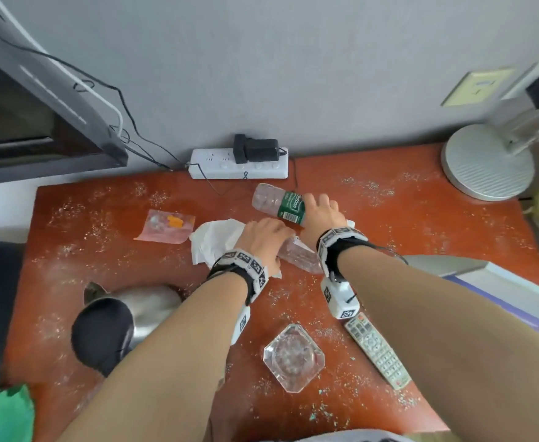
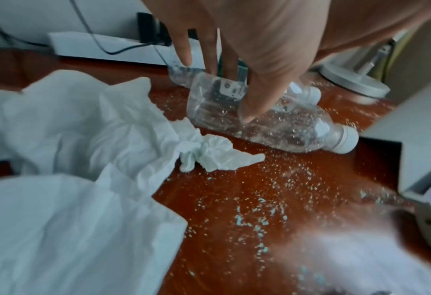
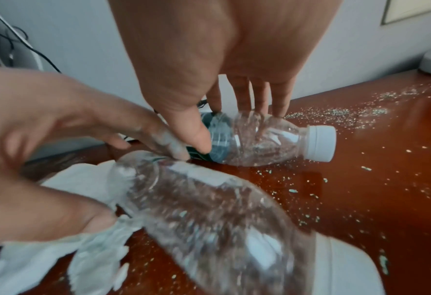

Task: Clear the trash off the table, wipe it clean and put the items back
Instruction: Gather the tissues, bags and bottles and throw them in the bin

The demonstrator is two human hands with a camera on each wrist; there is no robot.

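Note:
Two clear plastic bottles lie on the red-brown table (image 1: pixel 421 224), which is strewn with crumbs. My right hand (image 1: pixel 320 208) (image 3: pixel 224 125) grips the far bottle with the green label (image 1: pixel 277 202) (image 3: pixel 260 139), thumb on the near side and fingers behind; it lies on the table with its white cap on. My left hand (image 1: pixel 271 237) (image 2: pixel 224 93) grips the near bottle (image 1: pixel 300 258) (image 2: pixel 285 127) the same way. A crumpled white tissue (image 1: pixel 214 242) (image 2: pixel 83 129) lies beside and under my left hand. A clear plastic wrapper (image 1: pixel 166 226) lies further left.
A power strip (image 1: pixel 239 164) sits at the wall, a lamp base (image 1: pixel 488 164) at the back right. Near me stand a glass ashtray (image 1: pixel 293 357), a remote (image 1: pixel 378 349) and a metal kettle (image 1: pixel 127 314). A grey box (image 1: pixel 500 282) lies at the right, a green bag (image 1: pixel 3 416) at the bottom left.

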